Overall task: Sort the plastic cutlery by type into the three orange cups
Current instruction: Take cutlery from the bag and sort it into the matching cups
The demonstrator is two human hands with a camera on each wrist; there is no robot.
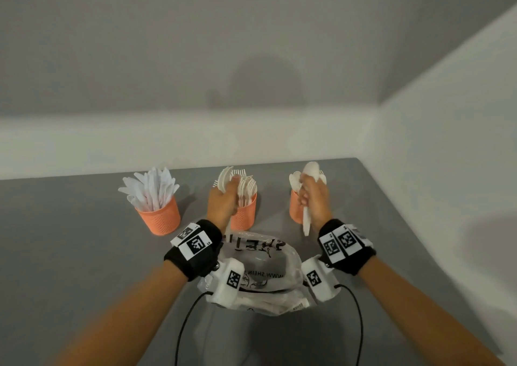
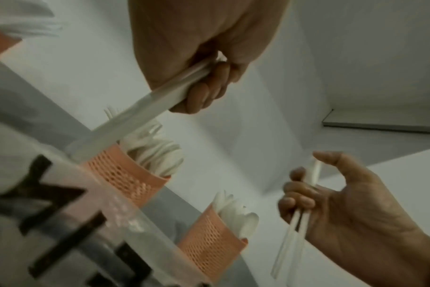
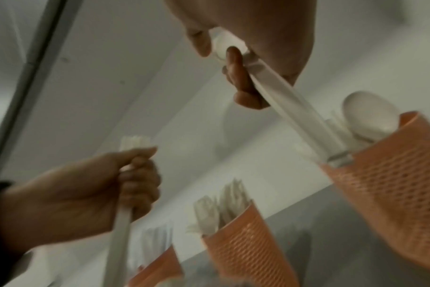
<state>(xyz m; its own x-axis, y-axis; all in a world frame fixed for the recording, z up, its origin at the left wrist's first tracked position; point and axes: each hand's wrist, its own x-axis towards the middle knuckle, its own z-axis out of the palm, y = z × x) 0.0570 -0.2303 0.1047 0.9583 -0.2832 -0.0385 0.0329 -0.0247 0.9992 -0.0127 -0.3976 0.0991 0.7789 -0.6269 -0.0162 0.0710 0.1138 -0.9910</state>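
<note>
Three orange mesh cups stand in a row on the grey table. The left cup [image 1: 159,217] holds knives, the middle cup [image 1: 247,213] forks, the right cup [image 1: 295,207] spoons. My left hand [image 1: 222,202] hovers just left of the fork cup [image 2: 128,178] and grips a small bunch of white forks [image 3: 135,141] by their handles [image 2: 140,120]. Over the spoon cup [image 3: 393,184], my right hand [image 1: 314,197] grips a few white spoons, bowls up, with their handles [image 3: 295,116] pointing down towards the cup's rim.
A crumpled clear plastic bag [image 1: 265,270] with black print lies on the table between my wrists. White walls close the table in at the back and right. Bare grey table [image 1: 70,239] stretches to the left of the knife cup.
</note>
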